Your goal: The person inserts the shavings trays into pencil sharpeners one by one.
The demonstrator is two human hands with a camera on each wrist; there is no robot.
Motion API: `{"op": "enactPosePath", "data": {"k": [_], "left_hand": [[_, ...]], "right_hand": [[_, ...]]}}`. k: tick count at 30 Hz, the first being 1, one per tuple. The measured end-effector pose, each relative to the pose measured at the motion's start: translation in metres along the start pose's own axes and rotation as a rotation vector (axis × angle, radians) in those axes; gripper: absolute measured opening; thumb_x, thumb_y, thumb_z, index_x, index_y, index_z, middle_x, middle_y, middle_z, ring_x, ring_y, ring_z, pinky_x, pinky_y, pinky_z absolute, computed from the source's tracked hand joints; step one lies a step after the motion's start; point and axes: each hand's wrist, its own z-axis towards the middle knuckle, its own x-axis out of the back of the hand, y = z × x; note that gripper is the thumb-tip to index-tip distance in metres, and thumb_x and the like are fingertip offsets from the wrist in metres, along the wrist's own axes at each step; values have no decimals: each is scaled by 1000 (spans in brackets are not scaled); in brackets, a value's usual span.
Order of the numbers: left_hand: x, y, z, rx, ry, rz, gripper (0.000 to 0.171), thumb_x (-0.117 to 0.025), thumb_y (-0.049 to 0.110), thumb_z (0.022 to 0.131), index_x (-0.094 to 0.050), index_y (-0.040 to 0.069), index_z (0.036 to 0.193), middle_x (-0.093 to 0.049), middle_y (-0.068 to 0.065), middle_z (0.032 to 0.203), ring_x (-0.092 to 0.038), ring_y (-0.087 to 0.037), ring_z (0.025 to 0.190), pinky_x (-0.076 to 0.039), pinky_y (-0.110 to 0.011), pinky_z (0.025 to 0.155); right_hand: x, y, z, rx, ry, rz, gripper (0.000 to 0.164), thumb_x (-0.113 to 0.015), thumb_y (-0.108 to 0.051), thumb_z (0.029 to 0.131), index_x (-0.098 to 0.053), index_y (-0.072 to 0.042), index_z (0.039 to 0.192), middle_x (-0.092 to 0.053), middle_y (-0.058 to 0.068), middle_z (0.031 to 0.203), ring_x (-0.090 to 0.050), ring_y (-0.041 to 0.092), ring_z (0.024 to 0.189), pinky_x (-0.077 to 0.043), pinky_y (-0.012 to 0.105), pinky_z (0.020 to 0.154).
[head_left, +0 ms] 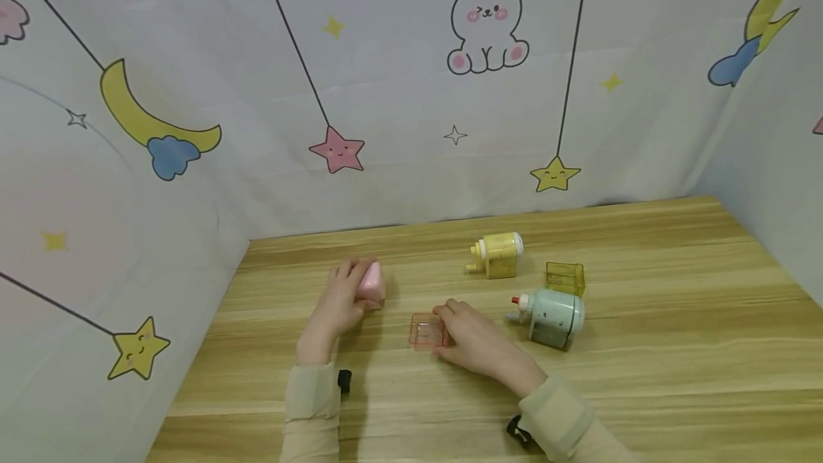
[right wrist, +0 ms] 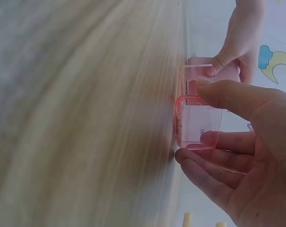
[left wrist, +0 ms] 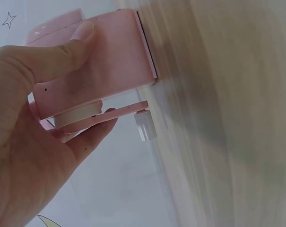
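On the left of the table, my left hand (head_left: pixel 341 306) grips a pink crank pencil sharpener (head_left: pixel 371 282). In the left wrist view the thumb presses on the sharpener's body (left wrist: pixel 117 52), and fingers pass behind its crank arm, which ends in a white knob (left wrist: pixel 145 125). My right hand (head_left: pixel 479 341) holds a see-through pink shavings box (head_left: pixel 421 331) by its right side, low at the tabletop. Seen from the right wrist, the thumb is on one side of the box (right wrist: pixel 202 123) and fingers are on the other. The sharpener and box are apart.
A yellow crank sharpener (head_left: pixel 501 254) stands toward the back of the wooden table (head_left: pixel 675 320). Right of my right hand are a pale green sharpener (head_left: pixel 556 314) and, behind it, a see-through yellow box (head_left: pixel 565 276). Printed cloth (head_left: pixel 398 191) encloses the back and sides.
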Motion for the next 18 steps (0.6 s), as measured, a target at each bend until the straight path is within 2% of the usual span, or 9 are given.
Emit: {"op": "enactPosePath", "data": {"k": [10, 18], "left_hand": [[1, 4, -5, -10, -17, -5, 73, -78, 15, 65, -44, 11, 130, -48, -15, 119, -37, -32, 109, -43, -57, 87], [1, 8, -8, -18, -25, -1, 73, -78, 16, 66, -44, 13, 130, -48, -13, 116, -38, -32, 106, -44, -57, 84]], "right_hand": [[-1, 1, -1, -8, 21, 7, 59, -71, -34, 73, -53, 0, 117, -59, 8, 100, -51, 16, 88, -52, 36, 72], [-1, 2, -1, -5, 32, 6, 58, -71, -34, 73, -54, 0, 117, -59, 9, 101, -52, 17, 88, -52, 37, 73]]}}
